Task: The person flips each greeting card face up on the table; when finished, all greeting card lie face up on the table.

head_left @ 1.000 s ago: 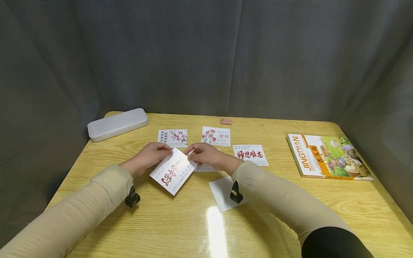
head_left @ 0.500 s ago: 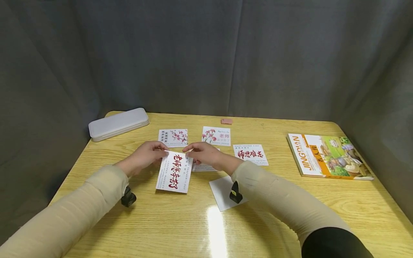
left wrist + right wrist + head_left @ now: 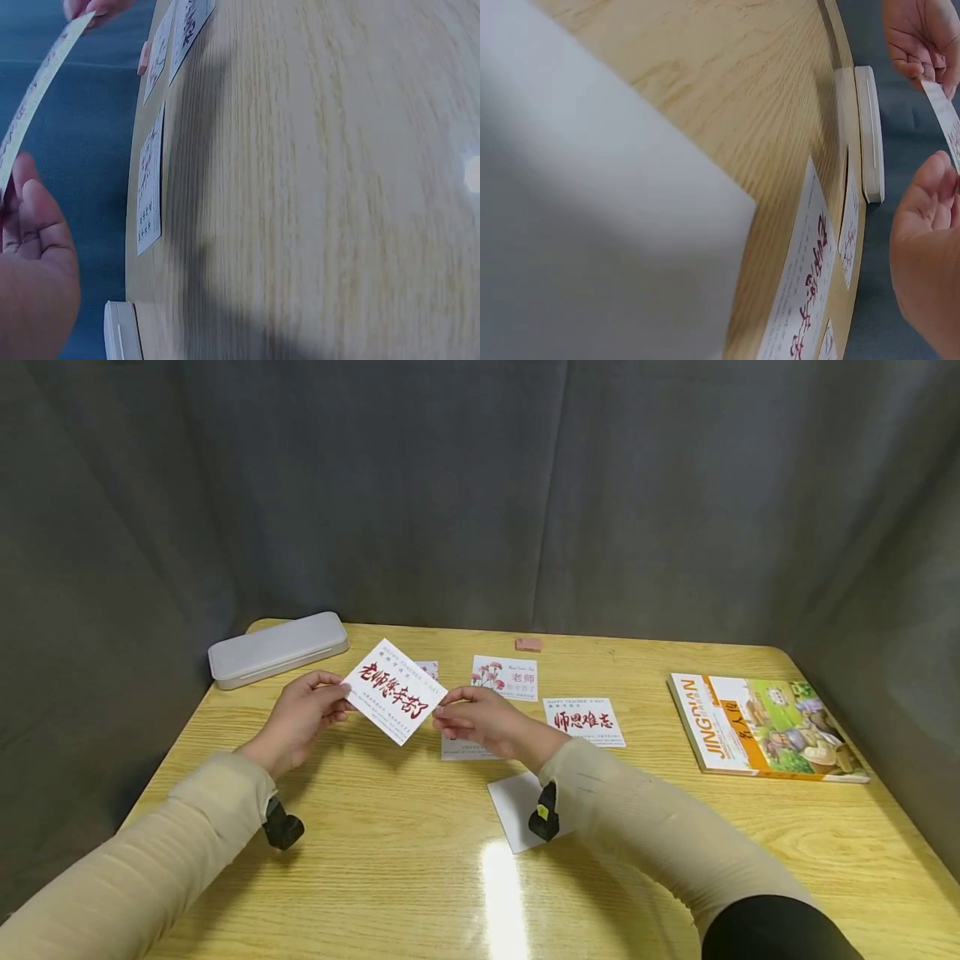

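A white greeting card [image 3: 393,692] with red brush lettering hangs tilted above the table, lettering toward the head camera. My left hand [image 3: 303,714] pinches its left corner between thumb and fingers. At the opposite corner, the fingertips of my right hand [image 3: 483,722] pinch it too. Seen edge-on in the left wrist view, the card [image 3: 37,90] bows slightly. Behind it lies a blossom card [image 3: 430,668], mostly hidden. Another lettered card [image 3: 465,751] lies partly covered under my right hand. The carnation card [image 3: 504,678] rests farther back.
Right of my hand lies a red-lettered card [image 3: 583,722]. A blank white card [image 3: 513,802] sits below my right wrist. A pale pencil case [image 3: 277,650] stands at the back left, a pink eraser [image 3: 528,645] at the back, a book [image 3: 768,727] at the right.
The greeting card has been turned so its lettering reads roughly left to right, and raised. My left hand has moved left, apart from the right, which stays near its place.
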Demonstrator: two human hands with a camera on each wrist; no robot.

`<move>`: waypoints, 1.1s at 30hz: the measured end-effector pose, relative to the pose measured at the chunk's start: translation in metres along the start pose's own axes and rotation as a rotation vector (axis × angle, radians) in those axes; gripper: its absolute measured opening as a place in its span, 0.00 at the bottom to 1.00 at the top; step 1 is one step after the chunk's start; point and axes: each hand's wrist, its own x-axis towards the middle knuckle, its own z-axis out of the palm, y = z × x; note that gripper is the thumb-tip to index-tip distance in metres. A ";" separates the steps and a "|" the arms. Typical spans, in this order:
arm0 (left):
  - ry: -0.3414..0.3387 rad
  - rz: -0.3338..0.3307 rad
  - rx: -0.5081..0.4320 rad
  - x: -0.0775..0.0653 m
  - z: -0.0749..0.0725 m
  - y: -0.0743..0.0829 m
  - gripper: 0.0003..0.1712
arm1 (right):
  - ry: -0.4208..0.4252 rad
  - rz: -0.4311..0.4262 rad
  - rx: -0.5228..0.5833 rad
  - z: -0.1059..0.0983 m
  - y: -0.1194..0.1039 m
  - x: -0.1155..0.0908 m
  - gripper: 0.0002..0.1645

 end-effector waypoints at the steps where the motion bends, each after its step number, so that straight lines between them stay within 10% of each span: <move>1: 0.004 0.000 -0.007 -0.001 0.000 0.000 0.06 | 0.002 -0.004 0.017 0.001 0.000 0.000 0.03; 8: -0.032 -0.043 0.015 -0.005 -0.002 -0.004 0.04 | 0.027 -0.054 0.042 0.008 0.002 0.003 0.04; 13: -0.077 -0.058 0.224 -0.006 -0.007 -0.010 0.06 | 0.068 -0.054 -0.007 0.012 0.002 0.007 0.04; 22: -0.035 0.194 0.774 -0.014 0.006 -0.009 0.24 | 0.044 0.022 -0.122 0.021 0.010 0.011 0.02; 33: -0.349 0.422 1.130 -0.025 0.024 -0.021 0.25 | 0.128 0.074 -0.199 0.034 0.019 0.018 0.08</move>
